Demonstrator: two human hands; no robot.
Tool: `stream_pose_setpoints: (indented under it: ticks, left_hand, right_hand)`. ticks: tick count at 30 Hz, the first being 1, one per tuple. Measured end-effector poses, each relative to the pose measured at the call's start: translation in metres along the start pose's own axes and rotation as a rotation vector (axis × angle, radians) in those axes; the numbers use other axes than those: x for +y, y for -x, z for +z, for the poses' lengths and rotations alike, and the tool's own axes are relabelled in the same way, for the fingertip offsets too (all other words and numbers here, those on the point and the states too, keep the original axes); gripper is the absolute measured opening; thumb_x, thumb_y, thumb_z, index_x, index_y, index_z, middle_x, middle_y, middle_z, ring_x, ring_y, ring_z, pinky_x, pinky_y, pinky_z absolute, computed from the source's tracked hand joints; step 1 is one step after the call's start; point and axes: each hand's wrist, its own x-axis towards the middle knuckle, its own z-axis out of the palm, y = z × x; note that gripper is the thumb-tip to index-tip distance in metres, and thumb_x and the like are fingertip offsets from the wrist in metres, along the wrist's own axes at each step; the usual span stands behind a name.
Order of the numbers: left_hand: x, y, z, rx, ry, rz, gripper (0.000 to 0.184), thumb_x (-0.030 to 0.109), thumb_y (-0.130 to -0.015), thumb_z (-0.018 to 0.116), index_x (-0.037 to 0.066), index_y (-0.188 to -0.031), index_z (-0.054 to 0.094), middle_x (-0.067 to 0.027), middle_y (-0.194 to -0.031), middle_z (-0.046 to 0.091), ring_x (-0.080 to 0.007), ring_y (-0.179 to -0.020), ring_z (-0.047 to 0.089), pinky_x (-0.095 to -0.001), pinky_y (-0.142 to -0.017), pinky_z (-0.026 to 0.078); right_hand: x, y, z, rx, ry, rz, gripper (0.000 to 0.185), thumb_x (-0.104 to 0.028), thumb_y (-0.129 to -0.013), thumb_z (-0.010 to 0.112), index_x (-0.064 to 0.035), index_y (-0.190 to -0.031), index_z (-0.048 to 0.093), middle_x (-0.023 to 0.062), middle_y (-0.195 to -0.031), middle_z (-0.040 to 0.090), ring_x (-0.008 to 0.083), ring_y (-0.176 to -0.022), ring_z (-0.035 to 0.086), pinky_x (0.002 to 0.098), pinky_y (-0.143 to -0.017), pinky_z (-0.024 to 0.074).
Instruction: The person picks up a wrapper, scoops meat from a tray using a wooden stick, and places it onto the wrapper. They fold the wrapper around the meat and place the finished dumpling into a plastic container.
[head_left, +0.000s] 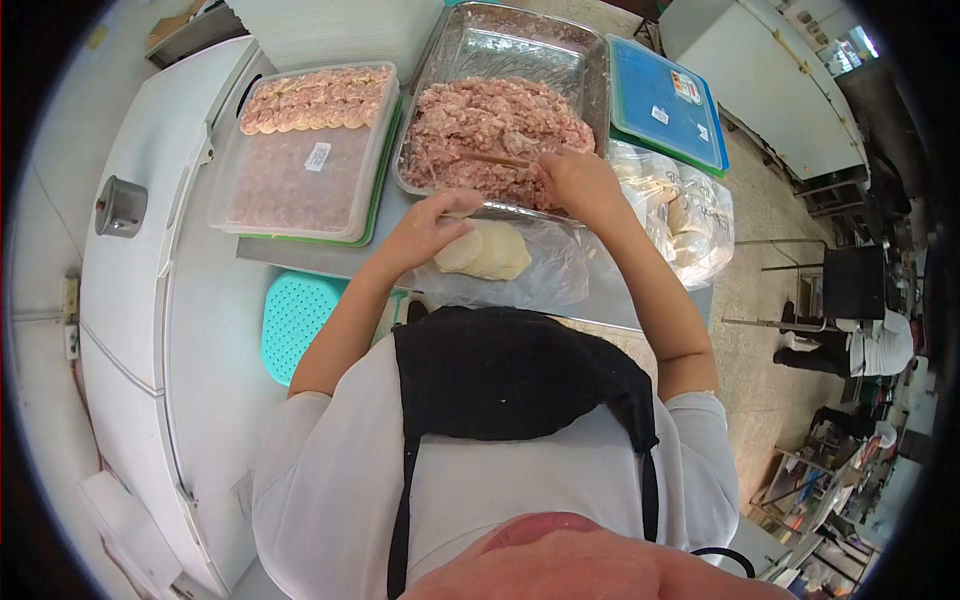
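My right hand [582, 187] is closed around the end of a flat wooden stick [497, 159], which lies against the pink minced meat [500, 115]. The meat is heaped in the near part of a deep metal tray [500, 50]. My left hand [430, 228] is at the tray's near left corner, thumb and fingers apart. Its thumb is by the pale round dough wrappers [490, 250], stacked leaning on a clear plastic sheet [555, 275] in front of the tray. Whether the thumb presses on the end wrapper is hard to tell.
To the left stands a plastic box [300, 190] with rows of filled dumplings [310, 100] under a partly covering translucent lid. Blue and green lids [665, 100] and a filled plastic bag [680, 220] are at right. A turquoise stool [295, 320] stands below. A person [880, 345] is farther right.
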Motion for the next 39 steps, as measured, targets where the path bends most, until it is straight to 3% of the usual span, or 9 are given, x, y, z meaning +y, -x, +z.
stream_pose_setpoints:
  ticks: [5,15,24,26,27,29,33,36,39]
  left_hand:
    - [-0.074,-0.006,-0.003,0.286,-0.838,0.093,0.029,0.016,-0.083,0.060,0.003,-0.109,0.064,-0.0178,-0.102,0.062,-0.0348,-0.103,0.056,-0.0406,-0.090,0.046]
    - [-0.109,0.008,0.009,0.562,-0.921,0.235,0.022,0.017,-0.083,0.065,0.002,-0.100,0.068,-0.0149,-0.097,0.066,-0.0340,-0.098,0.060,-0.0419,-0.085,0.048]
    - [-0.057,0.017,-0.012,0.468,-0.544,0.187,0.020,0.018,-0.089,0.062,0.000,-0.097,0.069,-0.0119,-0.092,0.067,-0.0271,-0.089,0.065,-0.0342,-0.078,0.050]
    - [-0.052,0.017,-0.018,0.529,-0.046,-0.111,0.023,0.019,-0.092,0.061,0.001,-0.104,0.066,-0.0086,-0.100,0.067,-0.0199,-0.093,0.064,-0.0319,-0.080,0.051]
    - [-0.046,0.015,-0.022,0.520,-0.044,-0.105,0.023,0.019,-0.092,0.061,0.001,-0.104,0.066,-0.0086,-0.100,0.067,-0.0199,-0.093,0.064,-0.0319,-0.080,0.051]
    - [-0.031,0.010,-0.030,0.333,0.787,-0.045,0.032,0.020,-0.095,0.058,-0.001,-0.119,0.057,-0.0080,-0.111,0.063,-0.0165,-0.101,0.062,-0.0315,-0.085,0.051]
    - [-0.004,-0.014,-0.039,0.342,0.451,-0.038,0.039,0.019,-0.097,0.053,-0.003,-0.129,0.047,-0.0119,-0.121,0.058,-0.0207,-0.109,0.059,-0.0342,-0.095,0.049]
    - [0.011,-0.049,-0.039,0.361,0.876,0.086,0.036,0.018,-0.097,0.052,-0.004,-0.126,0.048,-0.0142,-0.123,0.058,-0.0238,-0.114,0.057,-0.0364,-0.101,0.045]
    - [0.027,-0.076,-0.033,0.362,1.118,0.116,0.038,0.024,-0.099,0.050,-0.003,-0.126,0.048,-0.0159,-0.124,0.056,-0.0270,-0.116,0.055,-0.0408,-0.105,0.041]
  right_hand:
    - [-0.013,-0.014,0.014,-0.003,0.055,-0.126,0.018,-0.016,-0.082,0.055,-0.0045,-0.075,0.067,0.0149,-0.073,0.066,0.0311,-0.069,0.067,0.0427,-0.060,0.0530]
    - [-0.003,-0.017,-0.001,-0.189,0.048,-0.181,0.020,-0.019,-0.082,0.055,-0.0049,-0.076,0.067,0.0155,-0.073,0.067,0.0323,-0.071,0.068,0.0467,-0.058,0.0529]
    - [-0.057,-0.010,0.030,-0.074,-0.157,-0.063,0.028,-0.023,-0.089,0.054,-0.0034,-0.075,0.068,0.0173,-0.075,0.067,0.0304,-0.074,0.069,0.0429,-0.064,0.0537]
    - [-0.046,-0.011,0.046,-0.161,-0.312,0.034,0.030,-0.026,-0.091,0.054,-0.0032,-0.081,0.069,0.0181,-0.077,0.067,0.0305,-0.075,0.068,0.0428,-0.066,0.0528]
    - [-0.040,-0.010,0.052,-0.245,-0.475,0.124,0.032,-0.030,-0.092,0.053,-0.0030,-0.086,0.069,0.0189,-0.078,0.067,0.0306,-0.076,0.068,0.0426,-0.068,0.0519]
    - [-0.036,-0.007,0.056,-0.116,-0.647,0.144,0.033,-0.033,-0.093,0.054,-0.0039,-0.092,0.069,0.0165,-0.075,0.066,0.0268,-0.073,0.066,0.0405,-0.066,0.0502]
    - [-0.029,-0.010,0.026,-0.067,-0.937,0.408,0.036,-0.037,-0.094,0.056,-0.0044,-0.100,0.070,0.0057,-0.067,0.059,0.0143,-0.064,0.056,0.0328,-0.060,0.0438]
    - [-0.041,-0.015,0.013,0.222,-1.089,0.424,0.033,-0.033,-0.095,0.057,-0.0030,-0.096,0.069,0.0008,-0.065,0.051,0.0102,-0.063,0.048,0.0298,-0.058,0.0408]
    - [-0.056,-0.018,-0.003,0.147,-1.088,0.499,0.029,-0.029,-0.095,0.057,-0.0026,-0.097,0.069,0.0048,-0.064,0.053,0.0154,-0.061,0.050,0.0328,-0.060,0.0422]
